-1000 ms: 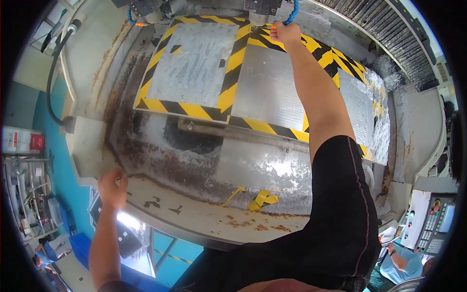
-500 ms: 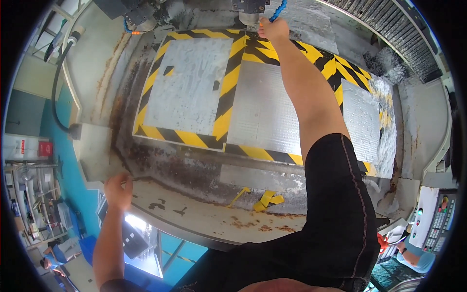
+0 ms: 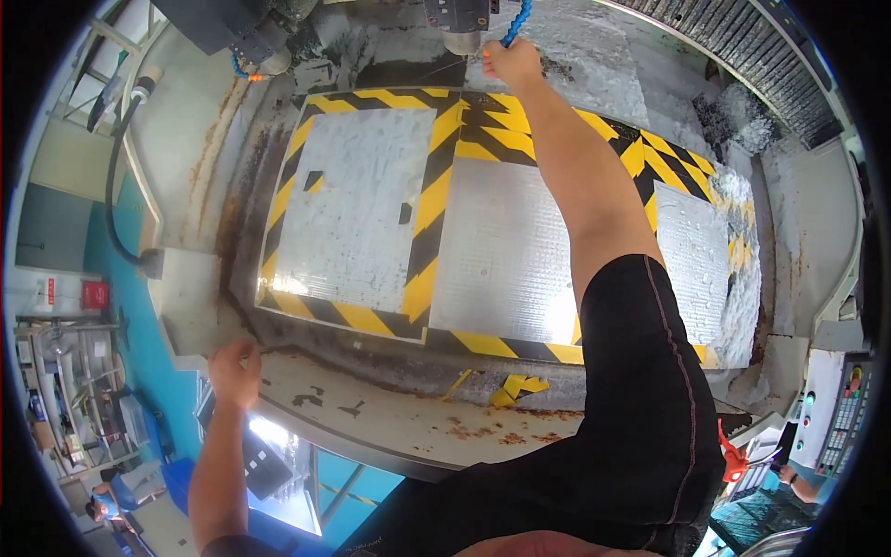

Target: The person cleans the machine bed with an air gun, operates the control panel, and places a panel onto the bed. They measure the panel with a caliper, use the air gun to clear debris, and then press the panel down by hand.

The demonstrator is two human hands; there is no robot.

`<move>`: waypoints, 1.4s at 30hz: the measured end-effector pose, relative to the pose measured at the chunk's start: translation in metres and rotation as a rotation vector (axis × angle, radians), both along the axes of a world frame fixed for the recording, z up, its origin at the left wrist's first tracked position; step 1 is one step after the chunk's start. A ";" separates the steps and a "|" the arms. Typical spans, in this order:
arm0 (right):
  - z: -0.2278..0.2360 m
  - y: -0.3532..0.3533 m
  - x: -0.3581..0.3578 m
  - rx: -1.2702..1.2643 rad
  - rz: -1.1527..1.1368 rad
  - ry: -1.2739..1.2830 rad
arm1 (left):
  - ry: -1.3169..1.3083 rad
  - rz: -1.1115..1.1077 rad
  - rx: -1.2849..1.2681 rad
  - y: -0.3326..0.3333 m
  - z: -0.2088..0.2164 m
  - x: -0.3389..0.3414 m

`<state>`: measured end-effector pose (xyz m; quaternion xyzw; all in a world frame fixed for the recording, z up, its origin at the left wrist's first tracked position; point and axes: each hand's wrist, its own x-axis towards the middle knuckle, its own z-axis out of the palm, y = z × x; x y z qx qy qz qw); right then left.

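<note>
My right hand (image 3: 512,63) reaches over the machine bed, its fingers closed round the lower end of a blue segmented hose (image 3: 516,22). An orange tip (image 3: 486,56) shows by the fingers. Beside it hangs a dark machine head (image 3: 460,19) with a round metal end. A thin pale streak runs leftward from near the fingertips. Below lies a flat panel (image 3: 362,213) edged in yellow-and-black striped tape, with a wet, dimpled metal section (image 3: 501,251) beside it. My left hand (image 3: 234,373) is at the machine's near-left rim (image 3: 186,330), fingers curled; what they hold, if anything, is hidden.
A second machine head (image 3: 237,37) hangs at the upper left. Torn striped tape (image 3: 518,388) lies by the rusty front ledge (image 3: 464,422). White wet residue (image 3: 738,316) covers the panel's right end. A keypad control panel (image 3: 840,418) stands at right, near another person's hand (image 3: 787,474).
The taped panels have shifted toward me relative to the machine head and front ledge. My right hand stays on the hose. The person at the right has moved lower in view.
</note>
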<state>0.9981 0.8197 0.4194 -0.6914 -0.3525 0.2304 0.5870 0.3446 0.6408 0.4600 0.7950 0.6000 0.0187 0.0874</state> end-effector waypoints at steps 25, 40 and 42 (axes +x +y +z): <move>-0.014 0.012 -0.003 -0.041 0.040 -0.063 | 0.033 -0.035 0.021 0.005 -0.002 -0.011; -0.021 0.032 0.010 -0.300 -0.159 -0.306 | -0.001 -0.005 -0.006 0.006 -0.002 -0.005; -0.022 0.025 0.012 -0.277 -0.148 -0.260 | 0.004 0.005 -0.012 0.007 -0.002 -0.003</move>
